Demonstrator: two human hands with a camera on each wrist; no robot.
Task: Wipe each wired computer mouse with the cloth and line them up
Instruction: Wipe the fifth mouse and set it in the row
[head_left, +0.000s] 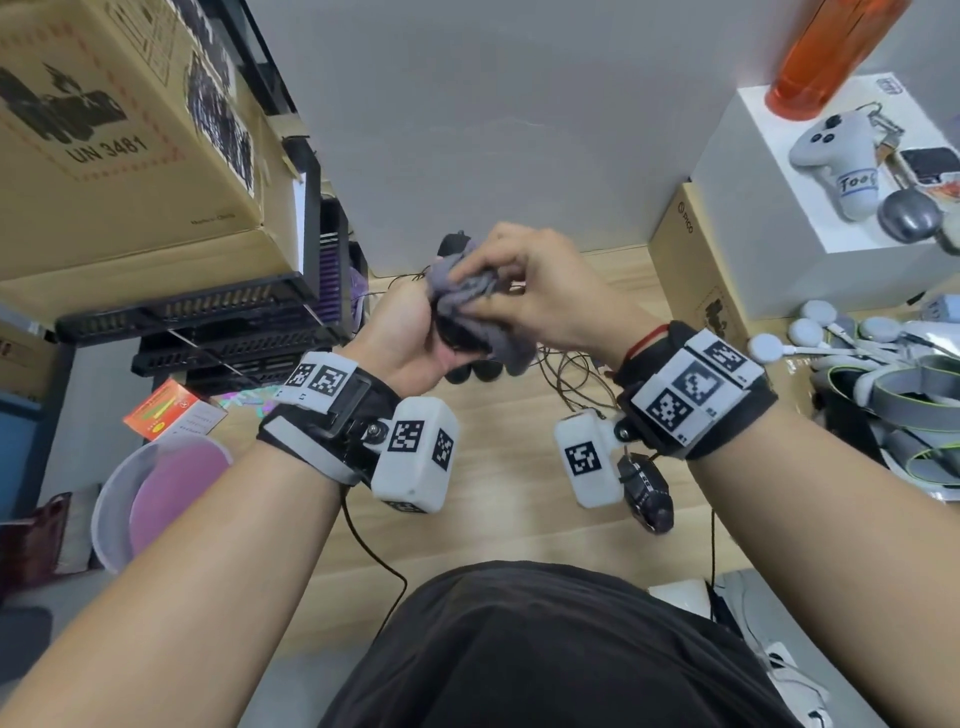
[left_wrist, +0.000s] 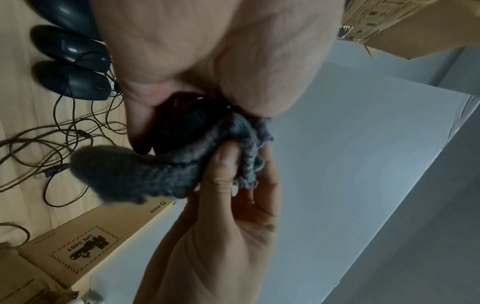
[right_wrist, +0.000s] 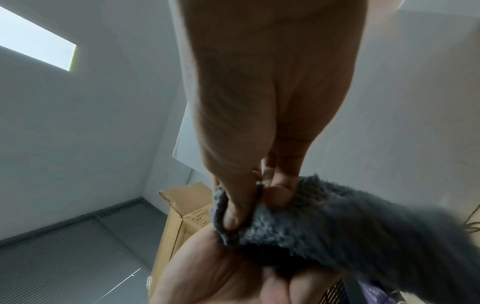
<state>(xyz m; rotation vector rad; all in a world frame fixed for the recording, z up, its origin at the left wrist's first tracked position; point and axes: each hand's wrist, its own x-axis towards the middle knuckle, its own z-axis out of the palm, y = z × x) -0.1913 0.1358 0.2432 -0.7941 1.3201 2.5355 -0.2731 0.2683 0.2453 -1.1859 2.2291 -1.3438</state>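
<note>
Above the middle of the pale wooden desk, the left hand curls its fingers round a black wired computer mouse, holding it off the surface, while the right hand bunches a fluffy grey cloth in its fingers and presses it onto the mouse. The head view sets this pair at about 12 o'clock from the person's dark-clothed torso, with a stack of black plastic trays at 9 o'clock of the hands and a white box bearing an orange bottle at 2 o'clock. Only the left wrist view shows three more black mice lying side by side on the desk at its 10 o'clock, their thin dark cables looped loosely beside them, and only there does the held mouse appear as a dark glossy curve half buried under the cloth, the right thumb pressing the fabric against it. The right wrist view hides the mouse wholly; it shows the right fingers pinching a fold of the knitted-looking, blurred cloth over the left palm. The cloth is soft, nubbly, grey-blue, one loose end hanging at 4 o'clock of the hands in the head view.
</note>
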